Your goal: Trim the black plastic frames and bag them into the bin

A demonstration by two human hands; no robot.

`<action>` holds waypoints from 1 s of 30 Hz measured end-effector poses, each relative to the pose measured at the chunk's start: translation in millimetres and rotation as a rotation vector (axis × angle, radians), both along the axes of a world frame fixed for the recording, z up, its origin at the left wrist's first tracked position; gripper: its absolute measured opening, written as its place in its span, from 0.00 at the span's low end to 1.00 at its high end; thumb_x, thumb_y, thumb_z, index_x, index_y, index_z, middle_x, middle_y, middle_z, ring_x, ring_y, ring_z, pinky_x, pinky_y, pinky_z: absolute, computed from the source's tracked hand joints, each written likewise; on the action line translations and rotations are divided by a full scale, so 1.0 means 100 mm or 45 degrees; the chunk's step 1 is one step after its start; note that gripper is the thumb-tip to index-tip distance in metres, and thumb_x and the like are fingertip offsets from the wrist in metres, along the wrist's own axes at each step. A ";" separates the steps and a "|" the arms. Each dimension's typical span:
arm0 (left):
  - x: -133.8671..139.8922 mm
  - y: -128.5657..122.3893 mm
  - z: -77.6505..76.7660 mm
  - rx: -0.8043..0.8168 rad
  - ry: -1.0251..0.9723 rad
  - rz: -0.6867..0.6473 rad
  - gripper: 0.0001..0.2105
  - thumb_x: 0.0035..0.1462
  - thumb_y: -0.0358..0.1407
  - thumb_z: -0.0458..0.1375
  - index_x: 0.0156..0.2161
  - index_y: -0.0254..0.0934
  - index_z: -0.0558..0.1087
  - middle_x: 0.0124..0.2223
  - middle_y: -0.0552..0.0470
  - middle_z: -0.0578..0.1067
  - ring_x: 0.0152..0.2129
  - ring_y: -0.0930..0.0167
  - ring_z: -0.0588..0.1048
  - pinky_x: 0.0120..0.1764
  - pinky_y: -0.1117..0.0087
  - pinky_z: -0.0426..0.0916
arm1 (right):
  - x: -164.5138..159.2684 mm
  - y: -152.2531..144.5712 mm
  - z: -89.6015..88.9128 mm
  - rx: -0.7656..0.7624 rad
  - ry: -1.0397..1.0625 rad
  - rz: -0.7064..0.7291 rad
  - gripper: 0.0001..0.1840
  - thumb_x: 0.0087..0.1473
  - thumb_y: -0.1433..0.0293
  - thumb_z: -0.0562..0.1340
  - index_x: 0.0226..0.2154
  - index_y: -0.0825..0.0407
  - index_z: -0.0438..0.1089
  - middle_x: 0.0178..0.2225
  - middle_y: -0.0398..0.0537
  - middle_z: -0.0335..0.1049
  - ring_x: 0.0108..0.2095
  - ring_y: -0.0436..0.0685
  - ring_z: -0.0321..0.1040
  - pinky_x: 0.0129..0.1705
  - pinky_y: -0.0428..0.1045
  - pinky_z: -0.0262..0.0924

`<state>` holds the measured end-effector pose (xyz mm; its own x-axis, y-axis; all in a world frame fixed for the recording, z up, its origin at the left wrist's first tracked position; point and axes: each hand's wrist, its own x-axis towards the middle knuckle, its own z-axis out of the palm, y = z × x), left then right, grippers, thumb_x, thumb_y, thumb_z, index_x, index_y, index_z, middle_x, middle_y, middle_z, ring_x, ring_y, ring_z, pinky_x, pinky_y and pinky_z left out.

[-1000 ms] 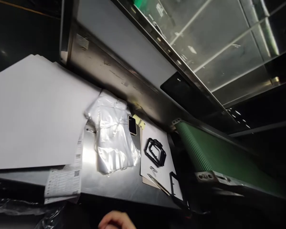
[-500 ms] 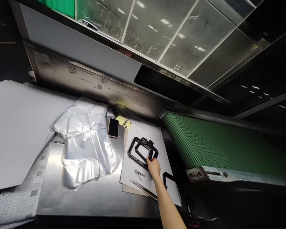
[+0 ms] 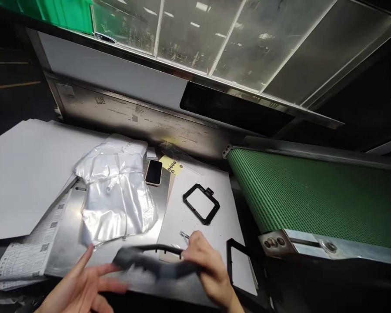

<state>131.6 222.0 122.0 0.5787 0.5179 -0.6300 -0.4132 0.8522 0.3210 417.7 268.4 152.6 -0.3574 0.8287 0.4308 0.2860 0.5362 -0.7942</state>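
In my right hand (image 3: 208,267), closed round its right end, is a black plastic frame (image 3: 162,267), blurred by motion above the table's front edge. My left hand (image 3: 82,284) has its fingers spread beside the frame's left end; whether a fingertip touches it I cannot tell. A second black frame (image 3: 211,215) with a small clip-like part on its top side lies flat on white sheets. Part of a pair of small nippers (image 3: 184,235) shows just behind my right hand. Another black frame (image 3: 229,261) lies at the table's right edge.
A bundle of clear plastic bags (image 3: 117,195) lies mid-table, with a phone (image 3: 153,172) and yellow label sheet (image 3: 171,165) behind it. Large white sheets (image 3: 28,174) cover the left over printed paper (image 3: 25,265). A green conveyor belt (image 3: 312,195) stands at the right.
My right hand has lifted one of the two overlapping frames off the white sheets and brought it to the front. My left hand has come into view. The other frame stays on the sheets.
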 end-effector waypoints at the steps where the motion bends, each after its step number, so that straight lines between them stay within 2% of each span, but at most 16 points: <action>1: 0.08 0.05 0.05 -0.011 -0.067 0.031 0.25 0.53 0.51 0.46 0.43 0.29 0.67 0.36 0.39 0.74 0.21 0.66 0.75 0.21 0.69 0.68 | -0.05 -0.08 0.08 0.177 -0.123 0.127 0.07 0.47 0.65 0.59 0.32 0.44 0.71 0.25 0.41 0.69 0.30 0.53 0.61 0.34 0.53 0.57; 3: 0.19 0.07 0.15 -0.024 -0.042 0.153 0.14 0.54 0.39 0.52 0.38 0.28 0.70 0.31 0.45 0.74 0.23 0.70 0.75 0.29 0.69 0.70 | -0.10 -0.19 0.16 0.578 -0.384 0.227 0.08 0.44 0.71 0.62 0.30 0.43 0.72 0.30 0.41 0.70 0.36 0.56 0.60 0.42 0.57 0.52; 4: 0.23 0.06 0.18 -0.023 0.008 0.214 0.09 0.53 0.34 0.54 0.36 0.28 0.70 0.29 0.48 0.74 0.23 0.72 0.74 0.32 0.70 0.70 | -0.10 -0.23 0.16 0.739 -0.475 0.181 0.10 0.43 0.74 0.62 0.30 0.44 0.72 0.34 0.42 0.69 0.40 0.57 0.58 0.45 0.58 0.50; 5: 0.26 0.02 0.21 0.002 0.050 0.266 0.05 0.52 0.30 0.56 0.35 0.30 0.70 0.28 0.51 0.73 0.23 0.73 0.73 0.33 0.71 0.69 | -0.09 -0.26 0.12 0.811 -0.506 0.078 0.13 0.43 0.77 0.61 0.32 0.44 0.72 0.39 0.44 0.67 0.43 0.58 0.56 0.47 0.58 0.49; 6: 0.29 -0.03 0.22 0.062 0.075 0.305 0.05 0.51 0.29 0.56 0.36 0.32 0.70 0.28 0.53 0.73 0.23 0.74 0.73 0.32 0.71 0.70 | -0.07 -0.28 0.05 0.754 -0.447 -0.065 0.16 0.44 0.78 0.60 0.34 0.44 0.71 0.44 0.45 0.64 0.46 0.59 0.54 0.48 0.58 0.48; 7: 0.32 -0.08 0.23 0.146 0.096 0.346 0.08 0.51 0.29 0.56 0.39 0.34 0.69 0.29 0.54 0.72 0.22 0.75 0.72 0.30 0.71 0.70 | -0.06 -0.29 -0.03 0.564 -0.281 -0.227 0.18 0.45 0.78 0.59 0.39 0.43 0.70 0.48 0.45 0.59 0.50 0.60 0.51 0.49 0.58 0.48; 9: 0.37 -0.18 0.23 0.324 0.168 0.447 0.15 0.51 0.30 0.57 0.45 0.41 0.63 0.30 0.57 0.71 0.23 0.74 0.71 0.27 0.71 0.69 | -0.07 -0.32 -0.21 -0.055 0.204 -0.498 0.22 0.50 0.75 0.57 0.47 0.41 0.62 0.53 0.46 0.55 0.52 0.59 0.50 0.50 0.58 0.49; 11: 0.43 -0.26 0.21 0.434 0.277 0.538 0.21 0.50 0.31 0.57 0.48 0.45 0.58 0.31 0.57 0.71 0.23 0.74 0.71 0.25 0.73 0.68 | -0.13 -0.35 -0.34 -0.641 0.613 -0.531 0.19 0.54 0.66 0.54 0.50 0.44 0.59 0.48 0.51 0.62 0.47 0.59 0.59 0.46 0.58 0.55; 12: 0.46 -0.29 0.20 0.441 0.326 0.564 0.21 0.51 0.31 0.57 0.49 0.45 0.57 0.31 0.57 0.72 0.24 0.73 0.71 0.25 0.73 0.69 | -0.18 -0.36 -0.37 -0.824 0.726 -0.478 0.19 0.55 0.62 0.52 0.49 0.47 0.60 0.43 0.53 0.66 0.42 0.58 0.64 0.41 0.58 0.59; 13: 0.47 -0.30 0.19 0.440 0.364 0.574 0.22 0.51 0.31 0.57 0.50 0.45 0.55 0.31 0.57 0.71 0.25 0.73 0.71 0.25 0.72 0.69 | -0.24 -0.38 -0.38 -0.927 0.771 -0.407 0.19 0.55 0.60 0.51 0.47 0.50 0.62 0.37 0.54 0.70 0.36 0.57 0.67 0.36 0.55 0.61; 16: 0.50 -0.29 0.22 0.426 0.433 0.562 0.22 0.53 0.34 0.55 0.51 0.46 0.53 0.34 0.55 0.71 0.26 0.71 0.71 0.28 0.69 0.69 | -0.39 -0.38 -0.34 -1.078 0.846 -0.273 0.15 0.51 0.60 0.57 0.37 0.53 0.68 0.26 0.48 0.71 0.22 0.49 0.63 0.23 0.45 0.60; 20: 0.42 -0.23 0.23 0.368 0.481 0.497 0.24 0.54 0.37 0.53 0.54 0.46 0.51 0.46 0.48 0.69 0.30 0.68 0.72 0.32 0.66 0.68 | -0.50 -0.36 -0.29 -1.152 0.962 -0.244 0.10 0.48 0.62 0.60 0.29 0.52 0.67 0.24 0.43 0.69 0.19 0.45 0.58 0.20 0.41 0.56; 22: 0.36 -0.25 0.13 0.361 0.497 0.432 0.29 0.51 0.38 0.56 0.56 0.49 0.49 0.52 0.46 0.64 0.31 0.70 0.72 0.32 0.67 0.67 | -0.53 -0.37 -0.27 -1.124 0.991 -0.259 0.10 0.48 0.62 0.60 0.29 0.51 0.65 0.24 0.41 0.68 0.21 0.45 0.60 0.21 0.41 0.56; 25: 0.28 -0.37 -0.12 0.470 0.508 0.260 0.41 0.37 0.34 0.66 0.57 0.48 0.51 0.56 0.45 0.61 0.33 0.68 0.72 0.35 0.66 0.66 | -0.63 -0.44 -0.23 -1.030 0.984 -0.297 0.09 0.49 0.62 0.59 0.30 0.50 0.63 0.24 0.40 0.67 0.24 0.46 0.61 0.25 0.41 0.57; 28: 0.26 -0.50 -0.33 0.608 0.700 0.011 0.38 0.38 0.30 0.65 0.56 0.45 0.56 0.49 0.47 0.69 0.36 0.64 0.71 0.42 0.64 0.64 | -0.83 -0.54 -0.18 -0.944 0.899 -0.297 0.09 0.49 0.62 0.59 0.31 0.50 0.63 0.25 0.41 0.66 0.26 0.48 0.63 0.29 0.44 0.59; 30: 0.30 -0.54 -0.37 0.703 0.824 -0.071 0.35 0.42 0.29 0.63 0.56 0.44 0.56 0.45 0.48 0.72 0.37 0.64 0.71 0.41 0.65 0.65 | -1.01 -0.60 -0.17 -0.912 0.814 -0.285 0.10 0.47 0.63 0.60 0.32 0.51 0.64 0.25 0.43 0.66 0.27 0.50 0.63 0.30 0.46 0.60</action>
